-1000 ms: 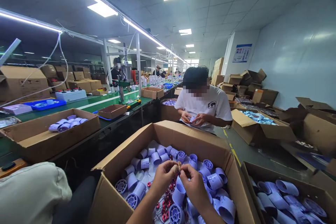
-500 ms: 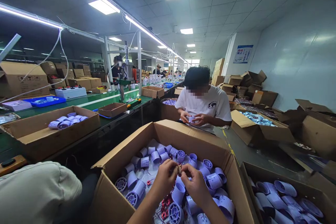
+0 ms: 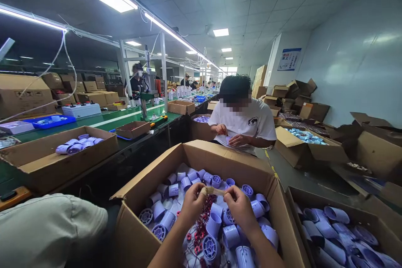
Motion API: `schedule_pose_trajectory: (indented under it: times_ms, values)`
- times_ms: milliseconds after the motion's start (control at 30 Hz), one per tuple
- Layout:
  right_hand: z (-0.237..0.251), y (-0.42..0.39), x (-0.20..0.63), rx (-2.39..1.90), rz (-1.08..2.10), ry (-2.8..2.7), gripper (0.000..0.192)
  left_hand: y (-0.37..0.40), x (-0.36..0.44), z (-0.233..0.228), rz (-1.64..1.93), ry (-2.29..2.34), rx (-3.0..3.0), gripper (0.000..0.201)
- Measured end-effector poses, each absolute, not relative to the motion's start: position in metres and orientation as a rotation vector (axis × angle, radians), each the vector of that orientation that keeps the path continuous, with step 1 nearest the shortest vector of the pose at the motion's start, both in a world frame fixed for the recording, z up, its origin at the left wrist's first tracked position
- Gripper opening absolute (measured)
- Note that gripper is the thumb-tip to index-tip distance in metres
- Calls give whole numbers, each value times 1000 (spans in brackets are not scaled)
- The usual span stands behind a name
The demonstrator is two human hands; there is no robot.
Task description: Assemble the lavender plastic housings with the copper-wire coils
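My left hand and my right hand are raised over an open cardboard box at the bottom middle. Between their fingertips they stretch a tan rubber band, each hand pinching one end. A bunch of small red coils on wires hangs below my hands. The box holds several pale purple plastic cylinders, some with grilled ends.
A person in a white T-shirt sits across, handling a small part. More boxes of purple parts stand at the right, far right and left. A green conveyor bench with a press runs along the left.
My hands have moved apart and pulled the rubber band out straight; earlier they were close together around it. The view has shifted slightly. The person opposite lowered one hand.
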State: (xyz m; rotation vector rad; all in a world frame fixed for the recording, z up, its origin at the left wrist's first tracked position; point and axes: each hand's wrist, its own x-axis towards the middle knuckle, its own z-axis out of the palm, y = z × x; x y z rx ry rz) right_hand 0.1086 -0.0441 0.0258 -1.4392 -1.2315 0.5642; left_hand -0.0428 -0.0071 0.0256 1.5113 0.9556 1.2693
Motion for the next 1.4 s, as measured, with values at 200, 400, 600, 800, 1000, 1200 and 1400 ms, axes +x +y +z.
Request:
schedule_pose_trajectory:
  times_ms: [200,400,600,800,1000,1200,1400]
  values:
    - [40,-47,118,-1451,446,-1211,16,-6,-45,29,1174,804,1207,39]
    - [34,-47,106,-1306,689,-1096,13,-9,-49,33,1139,698,1144,41]
    - [26,-42,95,-1223,871,-962,35,-8,-44,29,1108,769,1258,43]
    - [20,-47,86,-1135,1002,-980,52,-8,-43,25,1223,919,1584,26]
    - [18,-45,89,-1199,893,-1083,28,-11,-44,27,1233,998,1779,20]
    - [22,-43,95,-1186,937,-1055,27,-12,-44,28,1230,1003,1744,18]
    - [25,-50,88,-1159,944,-1180,23,-12,-42,25,1208,994,1797,18]
